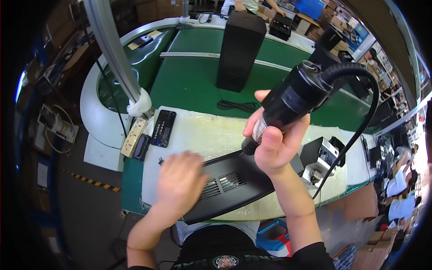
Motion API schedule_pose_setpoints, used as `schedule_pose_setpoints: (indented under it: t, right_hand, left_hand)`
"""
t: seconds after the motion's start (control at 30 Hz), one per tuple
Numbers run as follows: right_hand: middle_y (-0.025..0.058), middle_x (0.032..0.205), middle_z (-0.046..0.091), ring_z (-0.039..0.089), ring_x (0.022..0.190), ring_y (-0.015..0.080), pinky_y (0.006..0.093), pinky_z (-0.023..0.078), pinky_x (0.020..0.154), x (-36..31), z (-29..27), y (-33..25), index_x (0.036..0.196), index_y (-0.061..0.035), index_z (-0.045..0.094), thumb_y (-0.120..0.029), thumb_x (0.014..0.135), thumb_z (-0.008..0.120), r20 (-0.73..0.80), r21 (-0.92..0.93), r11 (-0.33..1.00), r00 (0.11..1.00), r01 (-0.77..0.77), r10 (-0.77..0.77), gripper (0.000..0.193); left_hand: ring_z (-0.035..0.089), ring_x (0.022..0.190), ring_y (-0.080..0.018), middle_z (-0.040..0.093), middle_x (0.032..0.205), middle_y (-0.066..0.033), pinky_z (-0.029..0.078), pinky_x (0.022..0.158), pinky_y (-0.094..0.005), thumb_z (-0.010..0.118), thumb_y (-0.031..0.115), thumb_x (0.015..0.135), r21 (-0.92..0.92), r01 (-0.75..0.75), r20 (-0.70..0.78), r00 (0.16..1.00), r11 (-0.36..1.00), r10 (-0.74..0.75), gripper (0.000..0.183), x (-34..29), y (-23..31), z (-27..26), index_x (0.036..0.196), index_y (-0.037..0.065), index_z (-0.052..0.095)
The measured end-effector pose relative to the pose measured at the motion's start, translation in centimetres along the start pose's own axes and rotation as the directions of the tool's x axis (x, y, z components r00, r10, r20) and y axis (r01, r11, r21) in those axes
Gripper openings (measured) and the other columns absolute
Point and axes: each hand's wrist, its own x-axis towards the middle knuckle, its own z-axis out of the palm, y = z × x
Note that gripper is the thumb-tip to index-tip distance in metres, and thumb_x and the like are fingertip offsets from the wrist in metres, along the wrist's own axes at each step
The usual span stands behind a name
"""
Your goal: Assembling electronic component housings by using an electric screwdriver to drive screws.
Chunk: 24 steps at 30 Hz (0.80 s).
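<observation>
My right hand point(281, 150) is wrapped round a black electric screwdriver point(290, 101), raised and tilted, its tip pointing down and left toward a long black panel point(254, 177). Whether the tip touches the panel cannot be made out. A thick black cord point(372, 105) loops from the tool's upper end down to the right. The panel lies slanted on the pale work mat point(198, 128), with two slotted metal vents point(231, 181) showing. Over the panel's left end is my left hand point(180, 182), its fingers smeared by motion; what they touch is hidden.
Beyond the mat, a tall black cabinet point(240, 51) stands on the green conveyor point(189, 74) near a coiled black cable point(237, 106). A power strip point(133, 137) and black button panel point(163, 129) lie left, by a metal post point(110, 49). An open device point(319, 162) sits right. Another person works opposite.
</observation>
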Motion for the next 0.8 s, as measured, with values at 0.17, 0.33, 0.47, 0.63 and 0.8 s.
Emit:
schedule_pose_setpoints:
  t: [0.17,0.33,0.47,0.63,0.8]
  right_hand:
    - [0.0253,0.112,0.053,0.058,0.058,0.0165,0.0233,0.046,0.047,0.7,-9.0,-6.1,0.132,0.0102,0.027,-0.042,0.092,0.052,-0.248,-0.298,0.955,0.965,0.006,-0.083,0.07]
    - [0.0245,0.116,0.051,0.054,0.059,0.0174,0.0267,0.047,0.055,-5.2,-20.7,-5.7,0.138,0.0016,0.019,-0.019,0.092,0.051,-0.416,-0.777,0.626,0.802,-0.068,-0.428,0.06]
    - [0.0248,0.123,0.048,0.055,0.062,0.0175,0.0294,0.049,0.06,-10.7,-27.1,-3.4,0.141,-0.0034,0.015,-0.013,0.093,0.046,-0.409,-0.805,0.579,0.829,-0.13,-0.382,0.058]
    - [0.0216,0.119,0.051,0.055,0.061,0.0157,0.028,0.049,0.06,-13.3,-27.0,-2.0,0.141,-0.001,0.016,-0.027,0.095,0.05,-0.389,-0.781,0.605,0.879,-0.156,-0.275,0.063]
    - [0.0167,0.097,0.057,0.051,0.054,0.0151,0.0274,0.044,0.049,-9.9,-18.9,-7.3,0.121,0.0054,0.039,-0.043,0.094,0.049,-0.576,-0.531,0.802,0.811,-0.273,-0.105,0.057]
  left_hand:
    - [0.048,0.122,-0.0269,0.051,0.13,-0.0173,0.034,0.104,-0.0358,0.072,0.017,0.074,-0.677,0.557,0.22,0.776,0.48,-0.591,0.07,-6.7,-2.1,2.3,0.134,0.0,0.041]
    - [0.05,0.111,-0.0257,0.049,0.123,-0.0161,0.037,0.099,-0.035,0.064,0.015,0.074,-0.929,0.361,0.189,0.652,0.082,-0.734,0.059,-6.1,0.2,3.2,0.127,0.0,0.042]
    - [0.051,0.108,-0.0245,0.051,0.119,-0.016,0.038,0.097,-0.0342,0.062,0.013,0.076,-0.924,0.351,0.151,0.702,0.154,-0.696,0.056,-4.9,1.3,5.9,0.127,-0.001,0.042]
    - [0.051,0.103,-0.0215,0.053,0.113,-0.0127,0.039,0.095,-0.0335,0.061,0.008,0.079,-0.928,0.323,0.088,0.676,0.187,-0.732,0.05,-3.7,3.7,7.8,0.126,0.001,0.043]
    - [0.044,0.112,-0.0206,0.044,0.121,-0.0107,0.034,0.099,-0.0333,0.069,0.013,0.077,-0.915,0.336,0.085,0.701,0.223,-0.708,0.058,-2.9,5.3,9.8,0.126,0.001,0.041]
